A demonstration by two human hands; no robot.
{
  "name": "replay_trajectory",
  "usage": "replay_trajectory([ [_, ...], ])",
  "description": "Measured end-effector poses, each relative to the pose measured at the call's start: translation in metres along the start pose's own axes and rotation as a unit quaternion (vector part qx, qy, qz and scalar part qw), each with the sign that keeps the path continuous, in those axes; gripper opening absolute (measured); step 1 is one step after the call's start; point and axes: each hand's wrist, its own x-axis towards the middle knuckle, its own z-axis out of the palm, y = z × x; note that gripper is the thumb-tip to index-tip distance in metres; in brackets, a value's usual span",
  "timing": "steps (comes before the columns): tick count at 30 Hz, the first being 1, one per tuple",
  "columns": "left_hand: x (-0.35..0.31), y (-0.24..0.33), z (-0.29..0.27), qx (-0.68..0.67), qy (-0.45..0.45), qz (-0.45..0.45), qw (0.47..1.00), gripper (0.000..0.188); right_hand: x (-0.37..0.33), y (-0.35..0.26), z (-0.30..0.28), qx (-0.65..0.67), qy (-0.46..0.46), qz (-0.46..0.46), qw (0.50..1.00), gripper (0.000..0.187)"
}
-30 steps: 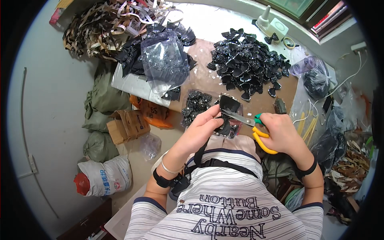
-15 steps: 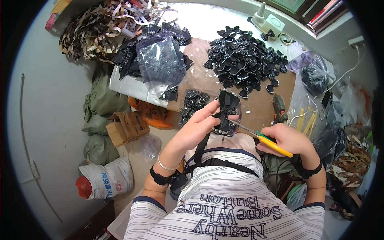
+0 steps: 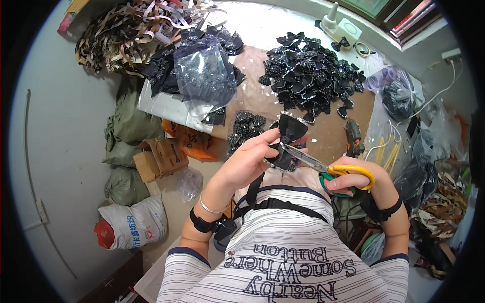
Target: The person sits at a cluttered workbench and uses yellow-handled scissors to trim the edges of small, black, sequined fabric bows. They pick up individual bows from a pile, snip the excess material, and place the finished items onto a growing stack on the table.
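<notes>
Between the fingers of my left hand (image 3: 251, 155) is a black bow (image 3: 292, 129), pinched at its middle with its dark back facing up. My right hand (image 3: 356, 178) is closed around scissors (image 3: 333, 172) with one yellow and one green handle loop. Their metal blades point left and reach the centre of the bow, by my left fingertips. Exactly what lies between the blades is too small to make out. Just behind my hands, a clear bag of beaded black pieces (image 3: 246, 130) rests at the table's near edge.
A big heap of sparkly black bows (image 3: 308, 76) covers the table's far middle. Clear plastic bags (image 3: 204, 76) lie over more bows at the left, beside tangled ribbon strips (image 3: 118, 40). A glue gun (image 3: 353, 135) sits at the right. A cardboard box (image 3: 160, 159) and sacks (image 3: 132, 227) stand lower left.
The scissors have turned, so both handle loops now show and the blades cross the bow's middle. The bow has tilted in my left hand.
</notes>
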Motion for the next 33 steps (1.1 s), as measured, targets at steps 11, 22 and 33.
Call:
replay_trajectory([
  [11, 0.006, -0.003, -0.001, -0.001, -0.016, 0.008, 1.000, 0.058, 0.007, 0.006, -0.001, 0.087, -0.003, 0.003, 0.996, 0.031],
  [22, 0.033, -0.008, -0.004, 0.008, 0.016, -0.001, 1.000, 0.056, 0.007, 0.024, 0.002, 0.136, 0.092, -0.034, 0.986, 0.037],
  [33, 0.230, -0.020, -0.117, 0.497, 0.195, 0.112, 0.838, 0.041, -0.006, 0.084, 0.012, 0.328, 0.224, -0.164, 0.903, 0.030],
])
